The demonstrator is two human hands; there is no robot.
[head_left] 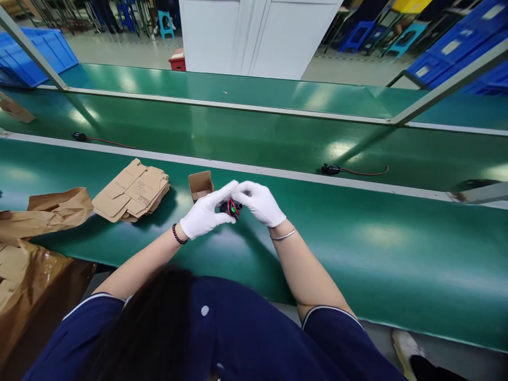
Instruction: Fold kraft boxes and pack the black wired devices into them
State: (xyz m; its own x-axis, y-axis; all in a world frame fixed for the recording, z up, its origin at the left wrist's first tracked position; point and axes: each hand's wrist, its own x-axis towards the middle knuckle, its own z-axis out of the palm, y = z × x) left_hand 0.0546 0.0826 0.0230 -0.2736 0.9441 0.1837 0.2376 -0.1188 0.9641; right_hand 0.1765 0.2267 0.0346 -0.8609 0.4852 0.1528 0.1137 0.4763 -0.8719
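Note:
Both hands wear white gloves and meet above the green work surface. My left hand (206, 214) is closed round a small black device with a wire (230, 209), its thumb below and fingers above. Red wire is bunched on the device, and a small green spot shows on its end. My right hand (260, 201) is closed at the top right of the same device, fingertips pinched by the red wire; exactly what they grip is partly hidden. Just behind my left hand stands an open small cardboard box (200, 184), its lower part covered by the glove.
Flat folded cartons (133, 190) lie stacked to the left, beside a brown paper-lined carton (47, 296). On the belt (238, 137) beyond the metal rail, similar black devices (330, 169) trail wires. Slanting metal posts (448, 84) rise on both sides; a blue crate (35, 55) sits far left.

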